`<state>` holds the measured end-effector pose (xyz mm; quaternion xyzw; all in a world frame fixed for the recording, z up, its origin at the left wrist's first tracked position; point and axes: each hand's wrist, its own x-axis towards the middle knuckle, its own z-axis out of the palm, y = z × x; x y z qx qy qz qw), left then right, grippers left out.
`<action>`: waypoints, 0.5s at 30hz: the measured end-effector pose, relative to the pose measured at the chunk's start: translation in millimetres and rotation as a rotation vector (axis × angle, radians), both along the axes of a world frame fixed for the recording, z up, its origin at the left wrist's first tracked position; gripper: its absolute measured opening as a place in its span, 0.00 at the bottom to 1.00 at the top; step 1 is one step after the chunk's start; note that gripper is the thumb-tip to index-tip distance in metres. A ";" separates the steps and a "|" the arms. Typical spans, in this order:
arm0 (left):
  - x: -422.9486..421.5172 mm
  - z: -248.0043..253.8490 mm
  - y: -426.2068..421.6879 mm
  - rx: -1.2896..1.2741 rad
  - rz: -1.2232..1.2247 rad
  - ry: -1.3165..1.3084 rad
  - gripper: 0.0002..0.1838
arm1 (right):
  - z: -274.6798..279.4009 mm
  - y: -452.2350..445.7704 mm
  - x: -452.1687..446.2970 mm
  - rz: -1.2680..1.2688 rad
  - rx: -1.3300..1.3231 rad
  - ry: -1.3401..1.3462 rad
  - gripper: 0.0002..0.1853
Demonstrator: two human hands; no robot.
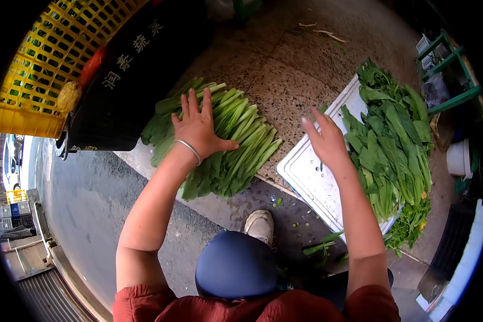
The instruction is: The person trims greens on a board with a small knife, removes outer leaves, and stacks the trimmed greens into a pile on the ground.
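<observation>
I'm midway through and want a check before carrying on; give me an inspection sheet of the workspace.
Surface: speckled stone floor; white board lying on it.
Job's things: left greens pile, stalks pointing right; right greens pile, partly on the board.
Clutter: loose stalks and leaf scraps near the shoe.
Hands: left hand, fingers spread, over the left pile, contact unclear; right hand above the board, holding nothing visible.
Cables: nothing seen.
Surroundings: yellow crate left, white tub right.
</observation>
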<state>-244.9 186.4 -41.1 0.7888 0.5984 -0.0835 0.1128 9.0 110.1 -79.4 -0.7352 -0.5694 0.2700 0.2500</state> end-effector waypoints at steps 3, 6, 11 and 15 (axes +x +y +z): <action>-10.2 -10.4 17.0 0.020 -0.012 -0.034 0.76 | -2.7 79.2 -18.5 0.129 -0.057 0.510 0.46; -21.6 -26.4 42.7 -0.055 -0.060 -0.014 0.80 | 4.3 126.7 -60.7 0.158 -0.113 0.617 0.49; -23.1 -28.8 33.6 -0.108 -0.017 0.067 0.75 | -12.6 146.5 -113.0 0.412 -0.124 0.787 0.52; -12.8 -27.5 21.4 0.052 -0.003 0.067 0.65 | -14.8 139.9 -114.5 0.544 -0.132 0.585 0.51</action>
